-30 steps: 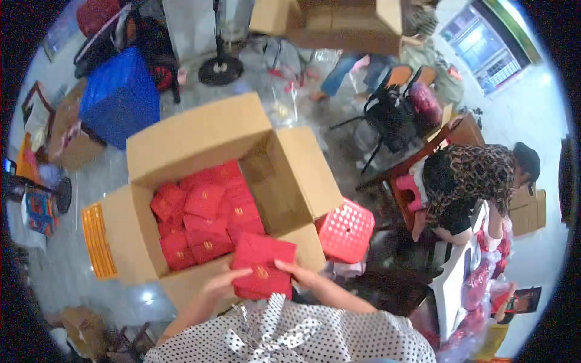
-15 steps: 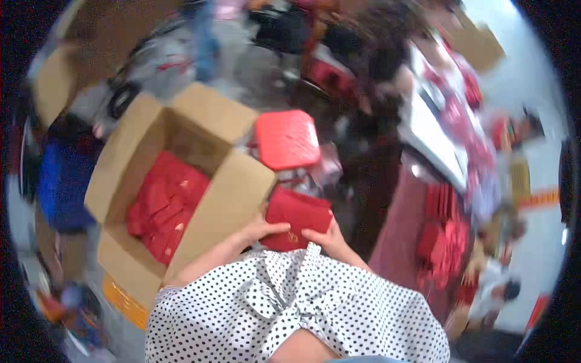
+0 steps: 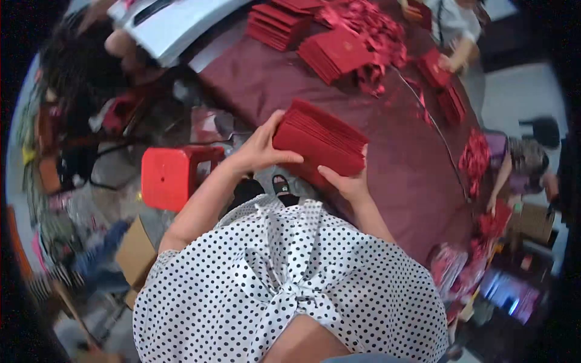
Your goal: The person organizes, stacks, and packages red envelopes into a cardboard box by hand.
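Observation:
A thick stack of flat red, felt-like folded pieces (image 3: 318, 145) is between my two hands, tilted, with its many layered edges facing up. My left hand (image 3: 265, 146) grips its left end, thumb across the near face and fingers behind. At the right end my right hand (image 3: 350, 181) holds it the same way, its thumb on the near face and its other fingers mostly hidden. Beneath and beyond the stack lies a table with a dark red cloth (image 3: 399, 199). Farther back on that cloth are more red stacks (image 3: 336, 53) and a heap of red ribbons (image 3: 378, 36).
A red plastic stool (image 3: 164, 178) stands at my left. Along the table's far side, one person's hand (image 3: 449, 63) touches red pieces, and another person's arm (image 3: 501, 175) reaches in at the right. A white machine-like panel (image 3: 175, 30) is at the upper left. A cardboard flap (image 3: 136, 251) shows lower left.
My view has turned from the open cardboard box of red pieces towards the red-covered table. Both hands still hold the red stack, now raised near the table's edge with its layers showing.

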`<state>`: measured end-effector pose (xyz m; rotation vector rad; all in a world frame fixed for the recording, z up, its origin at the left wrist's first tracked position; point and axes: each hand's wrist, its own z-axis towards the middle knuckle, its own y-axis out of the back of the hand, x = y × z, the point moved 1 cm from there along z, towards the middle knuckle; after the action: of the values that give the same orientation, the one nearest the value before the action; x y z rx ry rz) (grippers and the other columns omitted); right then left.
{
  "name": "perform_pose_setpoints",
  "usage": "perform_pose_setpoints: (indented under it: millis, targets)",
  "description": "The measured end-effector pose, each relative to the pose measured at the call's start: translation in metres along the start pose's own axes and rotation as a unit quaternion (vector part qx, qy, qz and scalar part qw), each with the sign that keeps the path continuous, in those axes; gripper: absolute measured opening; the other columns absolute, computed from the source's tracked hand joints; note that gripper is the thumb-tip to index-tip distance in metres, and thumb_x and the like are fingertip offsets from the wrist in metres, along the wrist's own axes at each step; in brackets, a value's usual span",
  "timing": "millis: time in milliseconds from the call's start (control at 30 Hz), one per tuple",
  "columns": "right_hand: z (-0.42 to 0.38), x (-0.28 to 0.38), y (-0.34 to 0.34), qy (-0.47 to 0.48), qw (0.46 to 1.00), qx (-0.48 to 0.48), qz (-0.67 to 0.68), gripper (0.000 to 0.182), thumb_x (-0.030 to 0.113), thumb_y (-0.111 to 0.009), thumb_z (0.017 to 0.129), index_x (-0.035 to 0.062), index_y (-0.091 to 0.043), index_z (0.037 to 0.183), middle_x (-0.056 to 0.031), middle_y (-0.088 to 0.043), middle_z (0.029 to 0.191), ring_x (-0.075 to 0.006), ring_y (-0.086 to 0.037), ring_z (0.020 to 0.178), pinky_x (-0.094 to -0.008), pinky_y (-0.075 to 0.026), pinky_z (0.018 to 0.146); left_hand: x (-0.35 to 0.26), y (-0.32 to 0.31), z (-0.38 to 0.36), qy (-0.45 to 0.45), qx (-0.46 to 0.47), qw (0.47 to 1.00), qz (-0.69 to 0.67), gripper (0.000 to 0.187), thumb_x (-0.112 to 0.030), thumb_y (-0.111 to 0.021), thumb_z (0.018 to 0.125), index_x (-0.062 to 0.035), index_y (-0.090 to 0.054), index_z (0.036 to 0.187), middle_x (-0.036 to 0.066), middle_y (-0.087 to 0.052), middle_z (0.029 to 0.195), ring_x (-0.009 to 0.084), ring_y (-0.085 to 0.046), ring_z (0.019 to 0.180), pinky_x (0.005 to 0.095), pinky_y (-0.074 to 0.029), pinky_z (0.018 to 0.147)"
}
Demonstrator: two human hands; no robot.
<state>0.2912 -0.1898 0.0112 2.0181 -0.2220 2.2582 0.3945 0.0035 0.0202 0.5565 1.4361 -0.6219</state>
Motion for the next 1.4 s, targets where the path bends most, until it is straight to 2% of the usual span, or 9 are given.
perform_pose_setpoints:
  millis: [133,367,433,600,700,767,900,1200,1400]
  targets:
    - [0.017,-0.041,-0.042,-0.044,0.974,-0.181,-0.126,0.079,0.010,-0.083,0.058,0.0017,-0.035,0.120,-0.0120,-0.052,0.115,-0.0203,-0.052,0.106,-0.0344,-0.042,0.092,0.038,0.065,0.056,-0.030,0.134,0.984,0.115,0.092,-0.025,-0.084,0.060,0.0003,-0.031,0.132,0.014,-0.044,0.126,0.0221,-0.042,0.118,0.0319,-0.032,0.100]
    - [0.011,-0.097,-0.036,-0.084,0.971,-0.171,-0.146,0.090,0.017,-0.086,0.056,0.0000,-0.034,0.128,-0.0108,-0.051,0.118,-0.0209,-0.049,0.109,-0.0340,-0.038,0.096,0.091,0.078,0.086,0.077,0.290,0.949,-0.097,0.111,-0.014,-0.083,0.059,-0.0050,-0.010,0.143,0.010,-0.029,0.140,0.0190,-0.028,0.129,0.0310,-0.023,0.107]
    - [0.018,-0.075,-0.048,-0.126,0.966,-0.205,-0.096,0.092,0.019,-0.087,0.055,0.0002,-0.034,0.128,-0.0113,-0.050,0.121,-0.0208,-0.048,0.112,-0.0341,-0.037,0.097,0.084,0.080,0.092,0.017,0.281,0.955,-0.096,0.115,-0.017,-0.085,0.057,-0.0058,-0.010,0.143,0.011,-0.029,0.140,0.0206,-0.027,0.130,0.0321,-0.020,0.108]
    - [0.014,-0.072,-0.029,-0.068,0.976,-0.130,-0.162,0.099,0.032,-0.087,0.054,-0.0001,-0.031,0.129,-0.0117,-0.049,0.122,-0.0212,-0.046,0.114,-0.0347,-0.035,0.099,0.071,0.067,0.103,0.097,0.183,0.949,-0.238,0.060,-0.029,-0.058,0.087,-0.0062,-0.032,0.135,0.008,-0.042,0.130,0.0176,-0.040,0.120,0.0313,-0.031,0.101]
    - [0.013,-0.071,-0.008,-0.064,0.985,-0.030,-0.159,0.098,0.070,-0.060,0.066,-0.0013,-0.035,0.128,-0.0142,-0.048,0.124,-0.0227,-0.043,0.119,-0.0361,-0.031,0.101,0.057,0.049,0.102,0.171,0.067,0.975,-0.122,0.030,-0.020,-0.053,0.091,-0.0071,-0.049,0.118,0.003,-0.054,0.108,0.0117,-0.051,0.098,0.0255,-0.041,0.086]
    - [0.021,-0.075,-0.033,-0.076,0.995,-0.027,-0.052,0.088,0.072,-0.048,0.073,-0.0020,-0.044,0.121,-0.0139,-0.048,0.124,-0.0240,-0.044,0.118,-0.0358,-0.031,0.101,0.060,0.084,0.085,0.195,0.050,0.967,-0.156,0.025,-0.018,-0.055,0.089,-0.0067,-0.052,0.111,0.002,-0.057,0.099,0.0112,-0.055,0.088,0.0242,-0.046,0.076]
    - [0.072,-0.054,-0.033,-0.070,0.975,0.041,-0.207,0.036,0.034,-0.052,0.090,0.0020,-0.059,0.104,-0.0107,-0.061,0.103,-0.0181,-0.059,0.095,-0.0302,-0.046,0.082,0.060,0.105,0.074,0.214,0.028,0.959,-0.181,0.026,-0.016,-0.059,0.087,-0.0058,-0.054,0.110,0.002,-0.057,0.091,0.0090,-0.054,0.084,0.0219,-0.044,0.075]
    - [0.116,-0.062,-0.035,-0.172,0.954,0.158,-0.188,0.032,0.029,-0.062,0.084,0.0047,-0.062,0.104,-0.0077,-0.065,0.089,-0.0118,-0.059,0.083,-0.0267,-0.047,0.075,0.068,0.101,0.076,0.217,0.036,0.962,-0.161,0.029,-0.014,-0.059,0.086,-0.0043,-0.053,0.113,0.004,-0.059,0.095,0.0100,-0.057,0.086,0.0225,-0.047,0.075]
    - [0.114,-0.043,-0.037,-0.080,0.980,0.083,-0.161,0.026,0.019,-0.053,0.089,0.0050,-0.055,0.111,-0.0057,-0.064,0.093,-0.0113,-0.058,0.088,-0.0261,-0.046,0.078,0.061,0.090,0.077,0.230,0.016,0.949,-0.216,0.042,-0.015,-0.061,0.085,-0.0039,-0.048,0.123,0.006,-0.057,0.104,0.0123,-0.056,0.093,0.0250,-0.046,0.082]
